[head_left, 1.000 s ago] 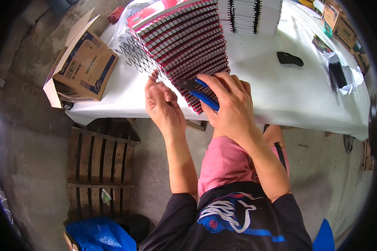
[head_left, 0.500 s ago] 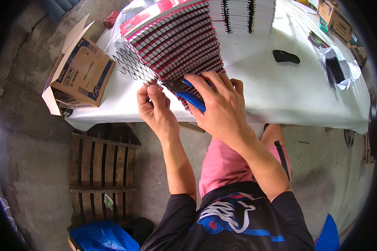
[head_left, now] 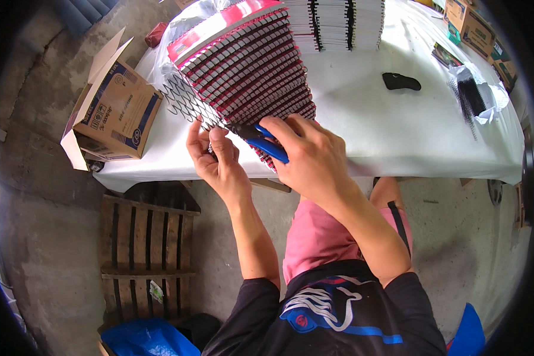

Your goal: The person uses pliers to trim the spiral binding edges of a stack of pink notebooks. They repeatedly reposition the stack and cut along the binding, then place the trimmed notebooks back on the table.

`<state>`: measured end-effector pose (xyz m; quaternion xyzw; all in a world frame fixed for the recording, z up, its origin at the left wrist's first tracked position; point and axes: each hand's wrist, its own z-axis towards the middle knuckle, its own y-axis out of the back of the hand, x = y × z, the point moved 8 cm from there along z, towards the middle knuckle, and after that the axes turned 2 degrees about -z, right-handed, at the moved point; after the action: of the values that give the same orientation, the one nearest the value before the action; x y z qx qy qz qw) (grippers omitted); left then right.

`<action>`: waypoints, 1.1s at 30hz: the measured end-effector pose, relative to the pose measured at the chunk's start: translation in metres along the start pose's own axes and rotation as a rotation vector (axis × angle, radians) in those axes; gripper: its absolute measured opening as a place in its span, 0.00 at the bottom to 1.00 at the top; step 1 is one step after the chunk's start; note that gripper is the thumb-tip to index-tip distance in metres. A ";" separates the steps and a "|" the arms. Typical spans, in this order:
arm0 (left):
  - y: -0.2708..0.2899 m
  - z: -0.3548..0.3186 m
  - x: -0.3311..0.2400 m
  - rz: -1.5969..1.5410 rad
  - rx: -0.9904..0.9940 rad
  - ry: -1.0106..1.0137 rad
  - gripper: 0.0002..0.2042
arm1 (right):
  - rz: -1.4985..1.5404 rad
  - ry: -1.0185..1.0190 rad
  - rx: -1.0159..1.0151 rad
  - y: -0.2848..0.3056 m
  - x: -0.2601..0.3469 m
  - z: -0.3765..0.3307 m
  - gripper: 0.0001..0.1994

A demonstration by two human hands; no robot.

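Note:
A stack of spiral-bound notebooks (head_left: 243, 71) with pink-red covers and dark coils lies on the table in front of me. Long loose coil ends (head_left: 187, 98) stick out from its left side. My right hand (head_left: 314, 148) is wrapped around blue-handled pliers (head_left: 270, 148). The dark jaws of the pliers point left at the stack's lower left edge, by the coil ends. My left hand (head_left: 219, 166) is at those ends, index finger raised against them and thumb near the jaws. Its other fingers are curled around something small and dark, mostly hidden.
More bound notebooks (head_left: 332, 24) stand at the back of the white-covered table (head_left: 362, 130). A black flat object (head_left: 401, 81) and a bag of black coils (head_left: 474, 98) lie to the right. An open cardboard box (head_left: 115, 113) sits left; a wooden pallet (head_left: 148, 249) is below.
My left index finger has lifted away from the thumb, opening the earlier pinch at the coil ends. The pliers have shifted slightly left and down with my right hand.

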<state>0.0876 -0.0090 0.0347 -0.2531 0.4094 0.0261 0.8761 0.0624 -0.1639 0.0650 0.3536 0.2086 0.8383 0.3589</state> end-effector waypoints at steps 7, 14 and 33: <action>0.000 0.002 -0.003 0.060 0.098 0.066 0.15 | -0.144 0.085 -0.144 0.015 0.012 0.005 0.20; -0.003 0.000 -0.003 0.010 0.120 0.068 0.13 | -0.078 0.091 -0.103 0.001 0.013 0.009 0.16; -0.014 0.009 -0.002 -0.418 0.121 0.285 0.15 | -0.075 0.018 -0.093 0.020 0.010 0.012 0.22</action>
<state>0.0964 -0.0163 0.0471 -0.2805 0.4685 -0.2158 0.8095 0.0570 -0.1682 0.0891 0.3210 0.1859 0.8360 0.4044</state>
